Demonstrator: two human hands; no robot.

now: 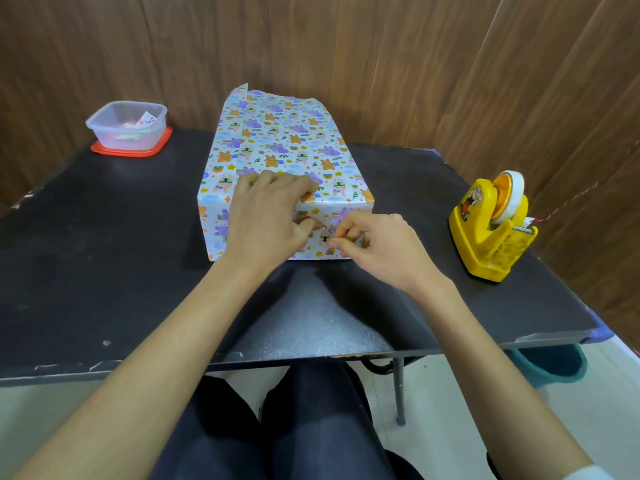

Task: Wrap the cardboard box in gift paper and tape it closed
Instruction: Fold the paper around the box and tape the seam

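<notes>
The box (277, 147), covered in white gift paper with purple and orange cartoon animals, lies in the middle of the black table (104, 258). Loose paper stands up at its far end. My left hand (266, 216) rests over the near top edge, fingers on top and thumb pressing the folded flap on the near face. My right hand (377, 244) pinches something small against that same near face beside the thumb; whether it is tape I cannot tell. A yellow tape dispenser (491, 226) stands to the right.
A clear plastic tub (128, 126) on a red lid sits at the table's far left. Wooden panel walls close in behind and to the right. A teal bucket (554, 365) stands on the floor under the table's right corner.
</notes>
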